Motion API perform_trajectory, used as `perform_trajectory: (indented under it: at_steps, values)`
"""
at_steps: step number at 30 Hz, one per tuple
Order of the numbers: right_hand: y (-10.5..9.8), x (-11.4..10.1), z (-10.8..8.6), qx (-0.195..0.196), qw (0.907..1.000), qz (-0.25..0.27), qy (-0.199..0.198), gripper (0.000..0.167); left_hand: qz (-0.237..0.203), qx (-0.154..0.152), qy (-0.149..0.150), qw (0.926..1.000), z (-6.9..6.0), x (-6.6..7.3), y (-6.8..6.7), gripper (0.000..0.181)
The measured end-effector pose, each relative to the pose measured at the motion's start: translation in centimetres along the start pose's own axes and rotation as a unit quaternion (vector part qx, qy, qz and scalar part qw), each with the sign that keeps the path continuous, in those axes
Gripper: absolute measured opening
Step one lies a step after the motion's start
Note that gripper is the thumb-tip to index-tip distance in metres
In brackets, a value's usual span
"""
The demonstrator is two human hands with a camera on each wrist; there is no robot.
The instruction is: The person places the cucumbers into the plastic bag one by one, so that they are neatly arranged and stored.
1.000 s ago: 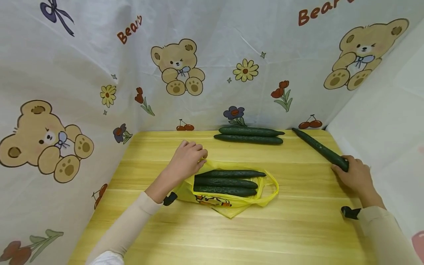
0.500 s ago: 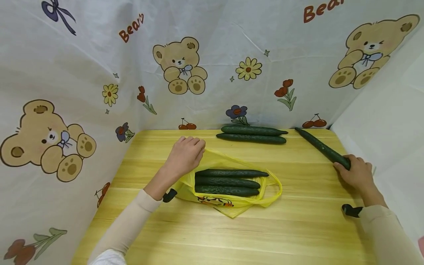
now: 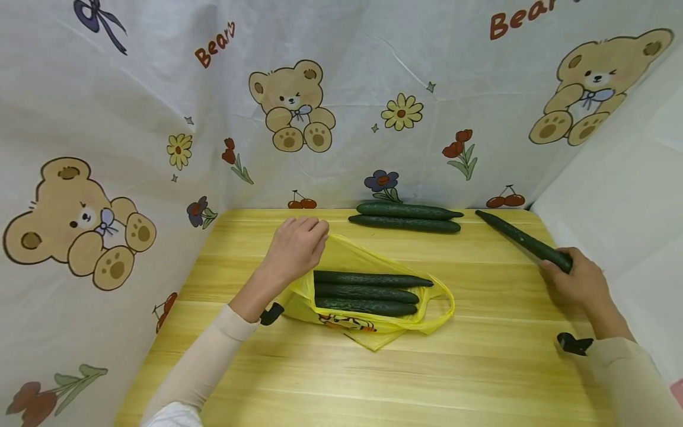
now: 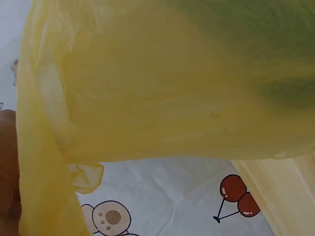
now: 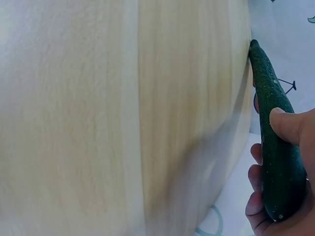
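Observation:
The left hand [image 3: 299, 246] grips the upper rim of a yellow plastic bag [image 3: 368, 256], holding its mouth up. Inside the bag three dark green cucumbers [image 3: 368, 292] lie side by side. In the left wrist view the thin bag [image 4: 147, 88] fills most of the picture, with green showing through it and part of the hand [image 4: 9, 172] at the left edge. At the right, the right hand [image 3: 584, 284] holds one cucumber [image 3: 525, 240] by its near end. The right wrist view shows thumb and fingers [image 5: 288, 125] wrapped round that cucumber [image 5: 280, 162].
Two more cucumbers [image 3: 405, 217] lie together at the back edge of the wooden table [image 3: 427, 379]. Behind and to the left hangs a white cloth [image 3: 341, 71] printed with bears and flowers; a white surface [image 3: 619, 196] rises on the right.
The left hand has lifted the bag's rim up and back, so the mouth is wider. The right hand, still holding its cucumber, has shifted slightly to the right and nearer.

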State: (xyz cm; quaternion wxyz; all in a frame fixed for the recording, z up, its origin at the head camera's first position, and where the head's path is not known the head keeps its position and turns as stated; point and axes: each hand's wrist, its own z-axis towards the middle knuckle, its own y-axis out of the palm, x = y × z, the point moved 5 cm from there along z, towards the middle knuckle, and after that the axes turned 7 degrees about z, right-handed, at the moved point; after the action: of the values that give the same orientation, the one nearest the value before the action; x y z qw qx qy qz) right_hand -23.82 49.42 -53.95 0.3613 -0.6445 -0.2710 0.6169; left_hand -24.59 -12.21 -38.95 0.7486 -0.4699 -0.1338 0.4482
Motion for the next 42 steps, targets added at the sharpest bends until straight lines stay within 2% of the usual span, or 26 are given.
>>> perform_trajectory:
  at_steps: [11,19,28,34,42]
  values:
    - [-1.3,-1.3,-0.6,0.026,0.9993,0.000,-0.026,0.064,-0.008,0.019,-0.005,0.9998,0.2,0.0,-0.5,0.008]
    - [-2.0,-2.5,-0.8,0.042,0.9983,-0.006,-0.039,0.062,-0.017,0.015,-0.011,0.9997,0.0,0.0,-0.3,0.008]
    - [-2.9,-3.5,-0.8,0.056,0.9970,-0.017,-0.050,0.060,-0.059,0.002,-0.033,0.9977,-0.2,-0.4,0.1,0.010]
    - [-3.6,-4.4,-1.0,0.066,0.9961,-0.007,-0.058,0.059,-0.061,0.007,-0.033,0.9976,-0.2,-0.4,0.0,0.010]
    - [-3.7,-4.6,-1.7,0.064,0.9966,-0.004,-0.052,0.061,-0.066,-0.002,-0.038,0.9971,-0.4,-0.4,0.2,0.011]
